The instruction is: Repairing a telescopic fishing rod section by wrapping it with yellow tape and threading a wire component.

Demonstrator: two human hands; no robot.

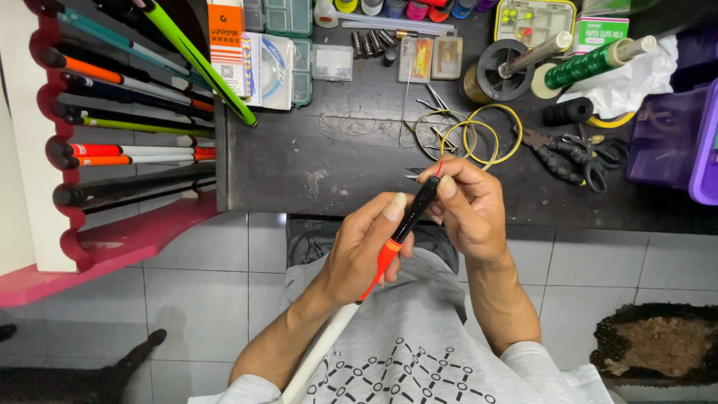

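Dark cluttered workbench [336, 164] across the upper frame; below it, at centre, a slim black, orange and white rod [404, 228] is gripped by the left hand [363, 251], its black tip pinched by the right hand [467, 206].

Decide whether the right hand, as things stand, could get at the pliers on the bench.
Probably not at once: the right hand is pinching the rod tip. The pliers lie just right of it on the bench, with nothing between.
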